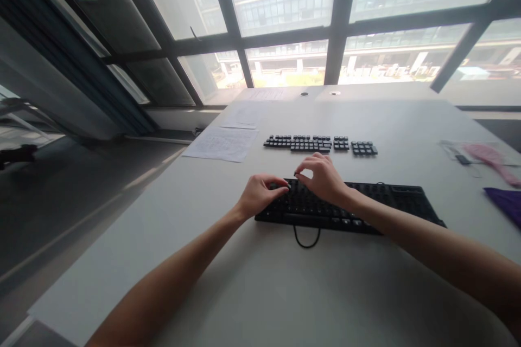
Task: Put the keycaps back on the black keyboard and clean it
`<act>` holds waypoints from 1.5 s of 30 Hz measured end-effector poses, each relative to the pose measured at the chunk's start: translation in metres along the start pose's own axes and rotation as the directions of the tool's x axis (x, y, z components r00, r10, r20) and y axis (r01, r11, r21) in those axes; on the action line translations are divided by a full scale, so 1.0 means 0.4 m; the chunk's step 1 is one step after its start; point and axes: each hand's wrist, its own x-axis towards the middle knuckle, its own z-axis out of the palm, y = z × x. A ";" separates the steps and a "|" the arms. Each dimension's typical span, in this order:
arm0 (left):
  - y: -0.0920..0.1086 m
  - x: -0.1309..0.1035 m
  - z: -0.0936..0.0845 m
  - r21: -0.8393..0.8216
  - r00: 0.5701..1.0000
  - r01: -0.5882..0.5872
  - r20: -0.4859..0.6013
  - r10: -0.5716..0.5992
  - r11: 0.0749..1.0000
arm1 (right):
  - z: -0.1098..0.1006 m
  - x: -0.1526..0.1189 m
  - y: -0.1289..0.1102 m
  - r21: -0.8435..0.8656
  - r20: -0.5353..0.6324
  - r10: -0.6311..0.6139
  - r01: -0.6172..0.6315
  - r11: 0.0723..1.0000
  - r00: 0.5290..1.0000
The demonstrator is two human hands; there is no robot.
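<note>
A black keyboard [407, 207] lies on the white table, and many of its key positions look bare of caps. My left hand [258, 195] is over the keyboard's left end, thumb and forefinger closed on a small dark keycap [289, 186]. Just above the far left part of the keyboard, my right hand [323, 176] pinches another small dark keycap [296, 174]. Beyond the keyboard, loose black keycaps [311, 145] are laid out in rows and blocks like a keyboard layout. A black cable loop [307, 247] sticks out from under the near edge.
Sheets of paper [222, 143] lie at the table's left side. To the right are a pink object with a handle [490, 157], a small black item [463, 160] and a purple cloth-like piece [504, 203]. Large windows [285, 59] stand behind the white table [244, 293].
</note>
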 end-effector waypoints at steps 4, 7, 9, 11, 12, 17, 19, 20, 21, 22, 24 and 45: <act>0.016 -0.032 0.033 -0.013 0.997 -0.039 0.061 0.040 0.999 | -0.022 -0.094 -0.031 0.097 0.083 0.065 -0.073 0.993 0.994; 0.009 -0.031 0.044 -0.006 0.993 -0.072 0.098 0.072 0.997 | -0.018 -0.125 -0.037 0.173 0.095 0.107 -0.122 0.977 0.990; 0.005 -0.029 0.045 0.000 0.991 -0.091 0.100 0.090 0.996 | -0.011 -0.131 -0.035 0.221 0.096 0.128 -0.146 0.964 0.987; 0.003 -0.030 0.045 0.010 0.990 -0.113 0.091 0.111 0.994 | -0.003 -0.133 -0.032 0.258 0.101 0.141 -0.162 0.952 0.985; 0.002 -0.031 0.045 0.017 0.989 -0.125 0.086 0.123 0.992 | 0.000 -0.134 -0.030 0.268 0.100 0.144 -0.166 0.949 0.985; 0.002 -0.035 0.047 0.064 0.979 -0.194 0.068 0.190 0.979 | 0.010 -0.138 -0.028 0.265 0.073 0.130 -0.145 0.953 0.989; 0.002 -0.039 0.049 0.100 0.971 -0.236 0.066 0.230 0.967 | 0.013 -0.139 -0.028 0.248 0.068 0.117 -0.130 0.960 0.991; 0.002 -0.041 0.051 0.124 0.965 -0.259 0.065 0.253 0.958 | 0.015 -0.140 -0.028 0.236 0.070 0.106 -0.120 0.964 0.992; 0.003 -0.044 0.052 0.149 0.959 -0.283 0.062 0.277 0.947 | 0.017 -0.141 -0.028 0.221 0.072 0.094 -0.108 0.969 0.993; 0.003 -0.048 0.054 0.174 0.952 -0.306 0.060 0.300 0.936 | 0.019 -0.142 -0.028 0.204 0.073 0.080 -0.093 0.974 0.994; 0.005 -0.055 0.057 0.222 0.939 -0.343 0.058 0.338 0.913 | 0.022 -0.144 -0.028 0.163 0.071 0.052 -0.063 0.985 0.996; 0.008 -0.090 0.068 0.328 0.885 -0.463 0.114 0.452 0.823 | 0.023 -0.171 -0.051 -0.080 0.119 -0.097 0.107 0.991 0.988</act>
